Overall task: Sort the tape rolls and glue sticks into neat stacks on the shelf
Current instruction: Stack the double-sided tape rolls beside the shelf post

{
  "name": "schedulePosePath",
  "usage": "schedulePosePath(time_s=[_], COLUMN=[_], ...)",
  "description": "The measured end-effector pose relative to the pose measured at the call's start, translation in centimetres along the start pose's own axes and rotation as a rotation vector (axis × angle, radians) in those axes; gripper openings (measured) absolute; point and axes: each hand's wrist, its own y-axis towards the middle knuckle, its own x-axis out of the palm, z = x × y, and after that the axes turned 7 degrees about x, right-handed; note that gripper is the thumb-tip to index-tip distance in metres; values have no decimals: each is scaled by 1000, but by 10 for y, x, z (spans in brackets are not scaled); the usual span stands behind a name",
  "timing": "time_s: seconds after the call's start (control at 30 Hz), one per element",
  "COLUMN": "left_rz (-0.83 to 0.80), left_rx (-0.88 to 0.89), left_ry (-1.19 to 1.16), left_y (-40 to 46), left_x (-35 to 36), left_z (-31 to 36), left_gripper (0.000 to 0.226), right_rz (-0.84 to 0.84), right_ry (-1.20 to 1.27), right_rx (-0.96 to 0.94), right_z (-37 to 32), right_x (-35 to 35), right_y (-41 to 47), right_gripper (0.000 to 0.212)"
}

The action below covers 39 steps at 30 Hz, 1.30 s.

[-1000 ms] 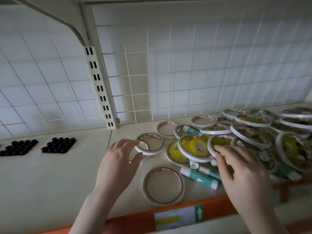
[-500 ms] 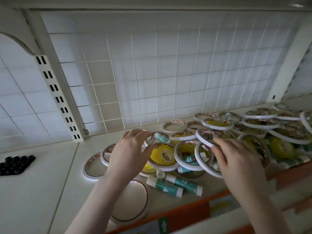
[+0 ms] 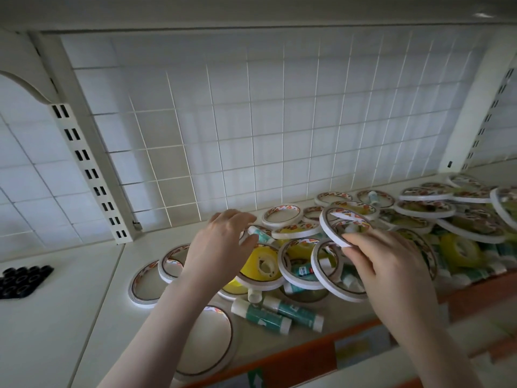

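Now the right hand pinches a thin white tape roll by its near edge and holds it tilted above the pile of tape rolls on the shelf. Its fingers curl around the rim. The left hand hovers with relaxed fingers over a yellow tape roll, holding nothing. Two glue sticks lie near the front edge, just beside each other.

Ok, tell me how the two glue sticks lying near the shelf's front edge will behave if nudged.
The glue sticks are round tubes lying on their sides, so they will probably roll. They look small and light. The shelf looks smooth, so they may slide too.
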Motion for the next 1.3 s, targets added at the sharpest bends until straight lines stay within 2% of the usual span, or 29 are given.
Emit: schedulePosePath(time_s=[0.1,0.3,0.57,0.73,0.83,0.97,1.13,1.3], left_rz=[-68,-262,-352,-313,-252,-151,-64,12], left_rx=[56,151,249,265,267,296,248,113], left_ry=[-12,-25,7,2,-24,-2,52,97], left_y=[12,33,39,44,43,33,5,-46], left_x=[3,16,26,28,23,6,-29,-68], left_z=[7,22,33,25,21,17,-6,-56], left_gripper=[33,30,31,30,43,33,36,18], right_rz=[36,25,30,28,44,80,41,6], right_ry=[-26,-50,-89,-84,-68,-32,21,110], right_rx=[8,82,128,129,114,78,17,-83], right_z=[5,18,27,29,27,15,-16,-68], right_x=[-8,-19,-26,-22,-19,-14,-1,18], right_y=[0,-7,-16,-18,-16,-11,-5,1], right_gripper=[13,23,24,23,22,22,20,14])
